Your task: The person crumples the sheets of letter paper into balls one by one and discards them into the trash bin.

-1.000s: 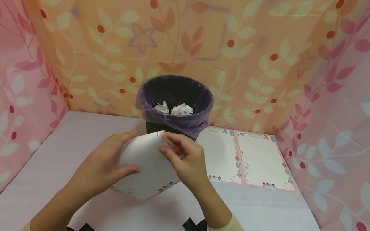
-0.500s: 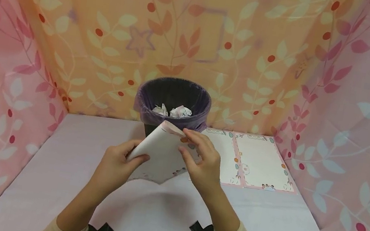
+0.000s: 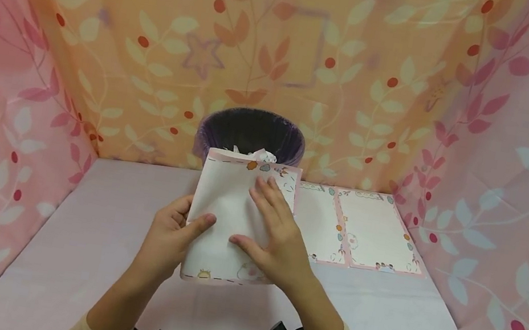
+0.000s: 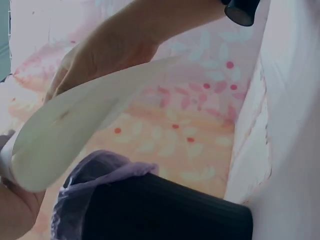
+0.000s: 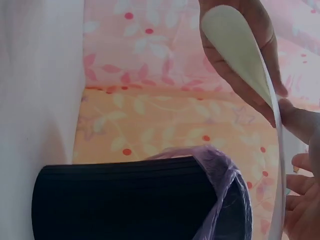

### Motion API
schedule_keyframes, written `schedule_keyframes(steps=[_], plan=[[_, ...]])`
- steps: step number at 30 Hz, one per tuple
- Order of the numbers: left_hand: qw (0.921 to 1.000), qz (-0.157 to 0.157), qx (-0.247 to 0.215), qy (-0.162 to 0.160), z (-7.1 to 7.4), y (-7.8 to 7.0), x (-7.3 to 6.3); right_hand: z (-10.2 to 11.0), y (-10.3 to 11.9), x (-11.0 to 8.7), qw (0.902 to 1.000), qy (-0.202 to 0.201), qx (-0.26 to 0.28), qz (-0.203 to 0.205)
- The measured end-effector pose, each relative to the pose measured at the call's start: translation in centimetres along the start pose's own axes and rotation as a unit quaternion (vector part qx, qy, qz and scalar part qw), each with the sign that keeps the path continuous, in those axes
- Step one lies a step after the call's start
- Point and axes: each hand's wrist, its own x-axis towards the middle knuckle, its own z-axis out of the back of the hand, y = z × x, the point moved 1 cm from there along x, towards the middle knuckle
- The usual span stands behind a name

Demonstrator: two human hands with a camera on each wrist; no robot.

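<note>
A white sheet of paper with a pink decorated border is bent over on itself in front of the bin. My left hand grips its left side, thumb on the front face and fingers behind. My right hand lies against the front face with its fingers extended and spread. In the left wrist view the paper shows as a rounded, puffed loop at the bend. From the right wrist, the bent edge of the paper rests in the left hand, whose fingers are behind it.
Behind the paper stands a black bin with a purple liner. Crumpled paper lies inside it. Two bordered sheets, the nearer and the farther, lie on the white table to the right. Patterned curtains enclose the table.
The bent paper has turned from a tilted pose to face me more squarely, now covering the bin's lower front. My right hand has gone from the upper corner to lying across its face.
</note>
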Motion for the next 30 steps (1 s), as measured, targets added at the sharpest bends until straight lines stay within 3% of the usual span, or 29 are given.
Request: schedule_keyframes(steps=[5,11,14,17,19,20,23,25,26,28,30], plan=[[0.9984,-0.009,-0.045,0.032,-0.6,0.1,-0.3,-0.3,0.3,-0.1,0.9995,0.016,0.022,-0.017],[0.9933,-0.069,-0.054,0.074,-1.0,0.2,-0.5,-0.6,0.9,-0.4,0.9981,0.027,0.037,-0.042],[0.9925,-0.097,-0.021,0.071,-0.8,0.2,-0.4,-0.8,1.1,-0.5,0.9989,0.023,0.026,-0.030],[0.9872,-0.144,0.043,0.054,-0.3,0.1,-0.2,-0.7,1.1,-0.4,0.9994,0.011,0.021,-0.024],[0.9763,-0.190,0.090,0.052,0.1,-0.2,-0.1,-0.6,0.9,-0.3,0.9987,0.010,0.035,-0.036],[0.9666,-0.221,0.117,0.057,0.3,-0.3,0.0,-0.4,0.9,-0.3,0.9976,0.013,0.051,-0.045],[0.9267,-0.312,0.184,0.100,0.9,-0.8,0.1,-0.1,0.6,-0.3,0.9898,0.034,0.115,-0.076],[0.9009,-0.353,0.219,0.124,1.2,-1.0,0.2,0.1,0.4,-0.3,0.9832,0.052,0.151,-0.089],[0.8925,-0.365,0.230,0.132,1.2,-1.0,0.2,0.1,0.3,-0.3,0.9804,0.057,0.165,-0.091],[0.8861,-0.374,0.242,0.128,1.2,-0.9,0.2,0.1,0.3,-0.3,0.9765,0.065,0.185,-0.090],[0.8920,-0.370,0.239,0.102,1.0,-0.6,0.3,-0.1,0.3,-0.3,0.9738,0.072,0.199,-0.083]])
